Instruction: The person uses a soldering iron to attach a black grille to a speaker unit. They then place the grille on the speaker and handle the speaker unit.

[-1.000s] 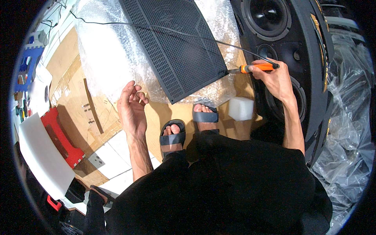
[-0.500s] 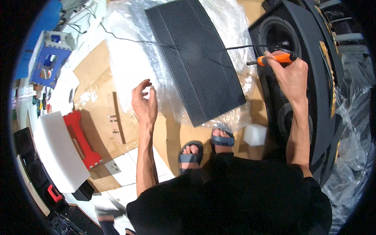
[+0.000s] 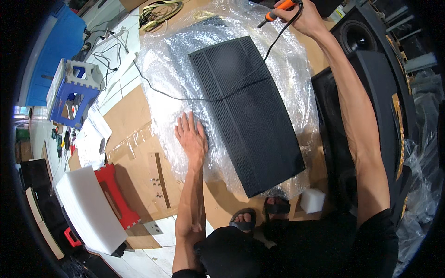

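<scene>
Right hand (image 3: 301, 18): closed around the orange-handled tool (image 3: 271, 17); left hand (image 3: 192, 142): empty, palm down, fingers spread over the bubble wrap (image 3: 169, 69), firm contact cannot be confirmed. Change: the tool has travelled from the panel's near right edge to beyond its far right corner; the left hand, previously raised and half curled, has flattened; the tool tip is therefore clear of the panel, and work on it appears paused. The black perforated panel (image 3: 255, 125) lies aslant on the wrap, between the hands; the cable (image 3: 169, 96) crosses it; outward, a white foam block (image 3: 312, 201) sits near its close end; black speaker cabinets (image 3: 378, 74) stand right.
</scene>
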A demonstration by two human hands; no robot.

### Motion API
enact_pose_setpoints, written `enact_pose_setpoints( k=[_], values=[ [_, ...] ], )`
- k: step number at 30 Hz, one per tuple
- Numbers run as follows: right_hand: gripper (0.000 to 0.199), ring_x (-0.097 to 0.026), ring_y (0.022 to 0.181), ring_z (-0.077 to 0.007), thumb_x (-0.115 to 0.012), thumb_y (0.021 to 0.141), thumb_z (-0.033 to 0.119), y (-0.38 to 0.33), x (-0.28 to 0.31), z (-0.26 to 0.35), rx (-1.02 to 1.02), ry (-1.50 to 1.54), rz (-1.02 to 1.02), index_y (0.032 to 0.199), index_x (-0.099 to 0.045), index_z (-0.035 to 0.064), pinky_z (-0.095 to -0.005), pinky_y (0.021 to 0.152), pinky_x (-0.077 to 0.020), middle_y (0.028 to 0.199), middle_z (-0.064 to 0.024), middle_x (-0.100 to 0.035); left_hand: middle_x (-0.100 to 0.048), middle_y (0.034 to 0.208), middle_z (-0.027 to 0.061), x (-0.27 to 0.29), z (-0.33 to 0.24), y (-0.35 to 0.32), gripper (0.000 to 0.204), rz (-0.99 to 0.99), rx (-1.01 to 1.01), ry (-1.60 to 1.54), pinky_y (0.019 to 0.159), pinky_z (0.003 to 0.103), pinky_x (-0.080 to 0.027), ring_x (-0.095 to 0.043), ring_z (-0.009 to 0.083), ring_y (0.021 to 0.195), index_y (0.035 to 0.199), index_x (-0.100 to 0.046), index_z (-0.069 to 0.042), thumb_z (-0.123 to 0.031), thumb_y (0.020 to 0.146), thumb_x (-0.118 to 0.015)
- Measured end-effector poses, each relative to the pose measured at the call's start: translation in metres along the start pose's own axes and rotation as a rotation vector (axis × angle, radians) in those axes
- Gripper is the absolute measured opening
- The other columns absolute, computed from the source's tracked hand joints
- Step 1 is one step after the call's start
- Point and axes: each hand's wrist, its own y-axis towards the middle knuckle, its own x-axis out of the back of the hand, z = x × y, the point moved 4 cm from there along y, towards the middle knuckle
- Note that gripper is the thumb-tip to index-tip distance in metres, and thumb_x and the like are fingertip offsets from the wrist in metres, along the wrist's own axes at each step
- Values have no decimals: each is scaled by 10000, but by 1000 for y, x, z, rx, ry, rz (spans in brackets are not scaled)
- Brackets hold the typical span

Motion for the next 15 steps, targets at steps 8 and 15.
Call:
enact_pose_setpoints(
  k=[8, 15],
  values=[
    [210, -639, 605, -129, -669, 774, 201, 34, -32, -36, -19, -2, 99, 761, -704, -5, -269, 580, -496, 642, -86, -667, -463, 1384, 152, -1, -2, 5, 435, 46, 53, 4, 1102, 474, -224, -377, 328, 1310, 1319, -505, -71, -209, 907, -526],
    [349, -641, 580, -138, -711, 787, 343, 52, -47, -67, -84, -210, 128, 838, -719, -2, -276, 586, -510, 621, -80, -638, -444, 1388, 169, -2, 0, 8, 426, 60, 61, -8, 1101, 477, -212, -356, 341, 1315, 1315, -505, -63, -180, 905, -510]
  ],
)
